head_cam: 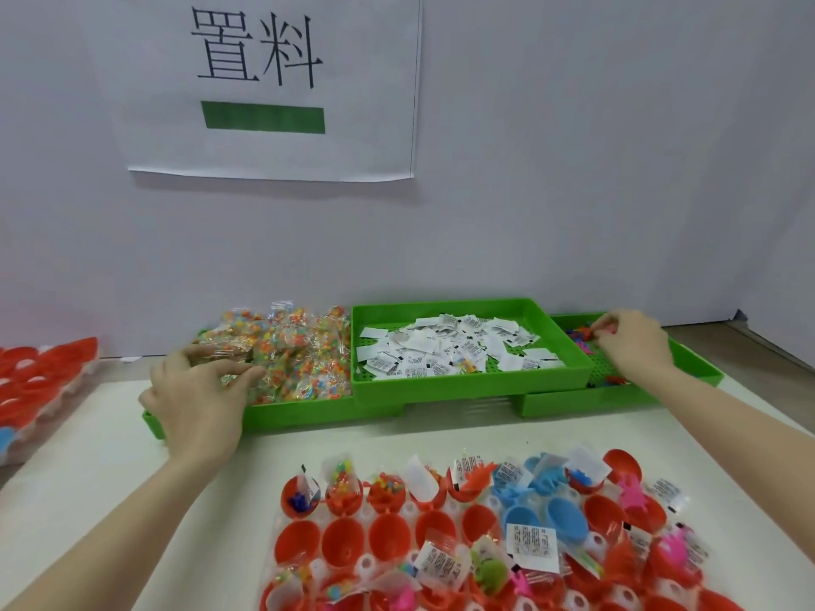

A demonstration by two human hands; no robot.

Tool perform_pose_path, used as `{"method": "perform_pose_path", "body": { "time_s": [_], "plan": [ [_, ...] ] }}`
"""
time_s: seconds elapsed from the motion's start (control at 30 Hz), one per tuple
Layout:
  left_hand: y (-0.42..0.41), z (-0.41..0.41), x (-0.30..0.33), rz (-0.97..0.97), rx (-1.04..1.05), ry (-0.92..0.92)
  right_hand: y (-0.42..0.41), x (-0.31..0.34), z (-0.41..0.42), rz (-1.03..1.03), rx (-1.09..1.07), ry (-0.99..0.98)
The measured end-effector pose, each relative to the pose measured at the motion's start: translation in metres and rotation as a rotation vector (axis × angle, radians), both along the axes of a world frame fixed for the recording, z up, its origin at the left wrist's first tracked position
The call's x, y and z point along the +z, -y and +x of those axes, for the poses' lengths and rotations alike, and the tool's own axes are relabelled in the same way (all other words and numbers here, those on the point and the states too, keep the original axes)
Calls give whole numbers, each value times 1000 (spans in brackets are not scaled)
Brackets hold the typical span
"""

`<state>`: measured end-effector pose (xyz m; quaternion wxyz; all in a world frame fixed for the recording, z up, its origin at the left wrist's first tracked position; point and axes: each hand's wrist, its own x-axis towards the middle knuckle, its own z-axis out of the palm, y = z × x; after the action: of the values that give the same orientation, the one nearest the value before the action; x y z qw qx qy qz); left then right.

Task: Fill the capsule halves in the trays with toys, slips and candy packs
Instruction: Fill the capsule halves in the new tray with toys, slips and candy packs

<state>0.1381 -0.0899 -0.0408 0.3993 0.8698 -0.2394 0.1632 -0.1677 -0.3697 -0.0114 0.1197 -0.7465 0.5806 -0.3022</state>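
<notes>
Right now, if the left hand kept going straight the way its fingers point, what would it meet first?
The left hand points right, into the heap of candy packs in the left green tray. Its fingertips seem to touch the packs already, so it would likely meet those first.

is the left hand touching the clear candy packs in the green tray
Touching. The head view shows the left hand with fingertips curled onto the clear packs of coloured candy piled in the left green plastic tray.

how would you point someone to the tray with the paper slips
Three green trays sit along the wall under the paper sign. The slip tray is the middle one, raised above its neighbours and holding only small white printed slips.
</notes>
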Motion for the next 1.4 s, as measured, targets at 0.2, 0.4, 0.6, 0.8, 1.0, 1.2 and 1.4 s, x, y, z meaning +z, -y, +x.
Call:
{"method": "perform_pose_path", "body": {
  "time_s": [0.2, 0.4, 0.6, 0.8, 1.0, 1.2, 1.4],
  "plan": [
    [-3, -7, 7, -224, -87, 36, -21, 29, 16, -15, 277, 153],
    [-23, -42, 17, -527, -170, -72, -51, 39, 44, 147, 536, -538],
    [-55, -76, 18, -660, -240, -125, -60, 37, 53, 181, 382, -343],
    [-74, -88, 27, -694, -262, -191, -62, 40, 50, 29, 354, -21],
    [-83, -101, 37, -754, -296, -261, -66, 40, 44, -403, 261, -238],
    [-90, -121, 49, -717, -431, -489, -139, 75, 45, -182, 473, 429],
    [-100, -170, 76, -659, -671, -873, -263, 79, 29, 235, 1094, 594]
  ]
}}
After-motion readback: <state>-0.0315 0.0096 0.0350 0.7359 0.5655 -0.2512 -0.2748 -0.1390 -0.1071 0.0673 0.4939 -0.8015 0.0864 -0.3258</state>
